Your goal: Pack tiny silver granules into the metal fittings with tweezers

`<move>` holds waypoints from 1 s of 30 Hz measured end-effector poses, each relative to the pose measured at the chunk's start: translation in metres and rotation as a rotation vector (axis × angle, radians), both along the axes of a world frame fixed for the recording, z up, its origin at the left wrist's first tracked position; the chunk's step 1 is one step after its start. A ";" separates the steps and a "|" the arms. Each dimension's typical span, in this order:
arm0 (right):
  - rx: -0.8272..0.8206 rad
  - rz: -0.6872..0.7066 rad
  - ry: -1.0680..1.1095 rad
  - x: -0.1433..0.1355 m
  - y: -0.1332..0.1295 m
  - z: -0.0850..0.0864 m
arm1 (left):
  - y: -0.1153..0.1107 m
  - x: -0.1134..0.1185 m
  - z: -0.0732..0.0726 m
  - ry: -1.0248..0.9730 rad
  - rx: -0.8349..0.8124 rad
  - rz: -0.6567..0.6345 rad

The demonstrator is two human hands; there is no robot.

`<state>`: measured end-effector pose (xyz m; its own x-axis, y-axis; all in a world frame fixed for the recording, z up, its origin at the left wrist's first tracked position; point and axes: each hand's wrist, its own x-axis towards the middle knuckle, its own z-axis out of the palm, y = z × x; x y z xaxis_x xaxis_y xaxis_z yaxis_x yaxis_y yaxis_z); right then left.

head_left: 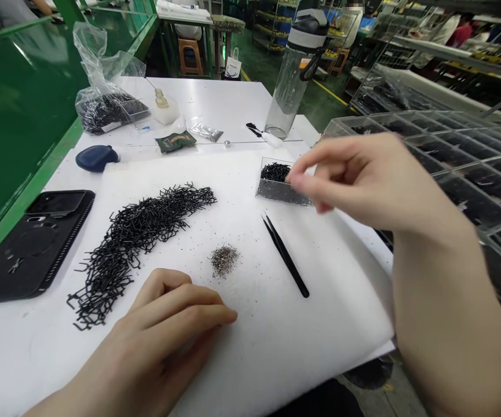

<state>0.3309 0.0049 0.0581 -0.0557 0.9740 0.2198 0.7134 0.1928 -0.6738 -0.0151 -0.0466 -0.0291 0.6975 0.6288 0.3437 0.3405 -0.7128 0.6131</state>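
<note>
My right hand [358,174] hangs over the right end of a small clear box [278,191] filled with short black pieces [275,171]. Its thumb and index finger close in a pinch, and anything between their tips is too small to make out. Low on the white foam sheet [320,341], my left hand [180,330] rests with its fingers together and bent; its thumb is mostly hidden beneath. Just above its fingertips is a little heap of tiny metallic bits [224,260]. Black tweezers [285,255] lie between both hands. A long pile of bent black pieces [141,237] spreads to the left.
A black tray [33,249] and a dark blue rounded object [97,157] sit at left. Behind are a plastic bag of black parts [106,110], a green packet [175,142] and a tall clear bottle [291,81]. A divided clear case [441,145] stands at right.
</note>
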 end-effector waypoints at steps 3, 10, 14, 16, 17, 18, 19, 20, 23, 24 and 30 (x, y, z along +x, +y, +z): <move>-0.460 0.317 -0.138 -0.005 -0.005 -0.002 | -0.002 0.001 0.001 0.016 0.018 0.050; -0.498 0.454 -0.130 -0.016 0.001 -0.027 | -0.009 0.003 0.004 0.057 -0.049 0.179; -0.441 0.477 0.219 -0.013 0.006 -0.022 | -0.010 0.003 0.006 0.072 -0.070 0.185; -0.389 0.452 0.493 -0.013 0.012 -0.024 | -0.010 0.004 0.007 0.072 -0.053 0.184; -0.369 0.440 0.596 -0.013 0.016 -0.027 | -0.010 0.005 0.008 0.069 -0.043 0.185; -0.361 0.436 0.655 -0.014 0.019 -0.031 | -0.011 0.006 0.009 0.065 -0.034 0.188; -0.364 0.436 0.692 -0.015 0.022 -0.035 | -0.011 0.007 0.010 0.061 -0.025 0.193; -0.373 0.434 0.727 -0.017 0.024 -0.040 | -0.012 0.008 0.011 0.057 -0.018 0.198; -0.354 0.419 0.785 -0.022 0.024 -0.051 | -0.014 0.009 0.012 0.048 -0.018 0.216; -0.329 0.417 0.781 -0.024 0.022 -0.054 | -0.014 0.009 0.012 0.047 -0.020 0.222; -0.243 0.488 0.588 -0.034 0.018 -0.056 | -0.017 0.010 0.013 0.059 -0.043 0.256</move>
